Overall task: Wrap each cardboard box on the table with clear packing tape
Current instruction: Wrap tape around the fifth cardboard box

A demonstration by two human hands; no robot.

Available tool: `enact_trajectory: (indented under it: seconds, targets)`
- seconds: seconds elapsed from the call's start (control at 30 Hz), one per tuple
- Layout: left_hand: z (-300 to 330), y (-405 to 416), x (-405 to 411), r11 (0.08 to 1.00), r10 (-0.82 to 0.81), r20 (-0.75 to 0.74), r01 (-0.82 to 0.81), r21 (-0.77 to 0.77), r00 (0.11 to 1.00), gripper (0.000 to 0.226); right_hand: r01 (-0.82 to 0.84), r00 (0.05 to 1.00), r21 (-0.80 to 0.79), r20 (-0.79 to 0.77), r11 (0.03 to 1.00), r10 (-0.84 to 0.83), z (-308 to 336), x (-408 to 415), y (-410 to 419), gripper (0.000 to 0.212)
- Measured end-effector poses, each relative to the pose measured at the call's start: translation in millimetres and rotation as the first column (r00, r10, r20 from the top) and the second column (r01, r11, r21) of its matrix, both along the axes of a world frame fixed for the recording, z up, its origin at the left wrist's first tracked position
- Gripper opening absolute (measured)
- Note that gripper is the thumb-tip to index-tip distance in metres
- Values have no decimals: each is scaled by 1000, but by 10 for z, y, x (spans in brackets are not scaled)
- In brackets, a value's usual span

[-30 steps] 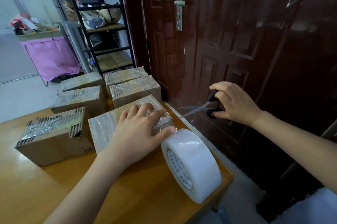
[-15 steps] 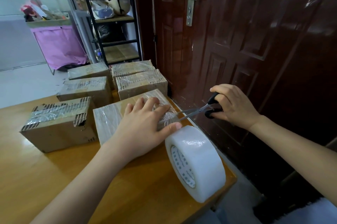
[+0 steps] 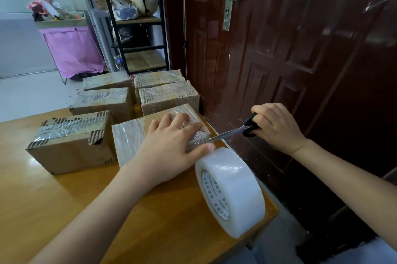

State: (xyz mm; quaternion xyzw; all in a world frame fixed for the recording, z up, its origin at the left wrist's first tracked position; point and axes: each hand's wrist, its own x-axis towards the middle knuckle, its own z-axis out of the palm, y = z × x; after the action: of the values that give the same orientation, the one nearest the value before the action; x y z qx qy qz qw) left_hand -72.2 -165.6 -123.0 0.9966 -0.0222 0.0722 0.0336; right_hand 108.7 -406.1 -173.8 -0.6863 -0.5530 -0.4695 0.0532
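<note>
My left hand (image 3: pixel 169 147) lies flat on top of a taped cardboard box (image 3: pixel 131 137) at the table's right side, fingers spread over wrinkled clear tape. A big roll of clear packing tape (image 3: pixel 232 190) stands on edge just right of that hand, joined to the box by a short strip. My right hand (image 3: pixel 277 128) grips black-handled scissors (image 3: pixel 234 131) whose blades reach the tape strip at the box's right end. Several other taped boxes sit behind and left, such as the nearest left one (image 3: pixel 68 143).
The wooden table (image 3: pixel 64 203) ends close to the right of the tape roll. A dark red door (image 3: pixel 279 48) stands just beyond that edge. A black shelf rack (image 3: pixel 137 20) and a pink-draped stand (image 3: pixel 73 48) are behind the boxes.
My right hand brought the scissors leftward until the blade tips met the tape strip at the box's end. My left hand stayed pressed on the box.
</note>
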Motion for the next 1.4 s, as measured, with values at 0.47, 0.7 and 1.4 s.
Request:
enact_trajectory:
  seconds: [0.47,0.7,1.4]
  targets:
    - [-2,1,6,1000,3,4,-3,-8,1000,100,114,982,-94,-139,989,-126,-10,-32,-56,69]
    - [-8,14,18,1000,3,-8,-2,14,1000,103,327,878,-15,-366,945,-310,235,-31,-4,41]
    - [-58,57,78,999,-15,2,15,43,1000,100,444,575,-346,-598,827,-559,1047,-213,2181,18]
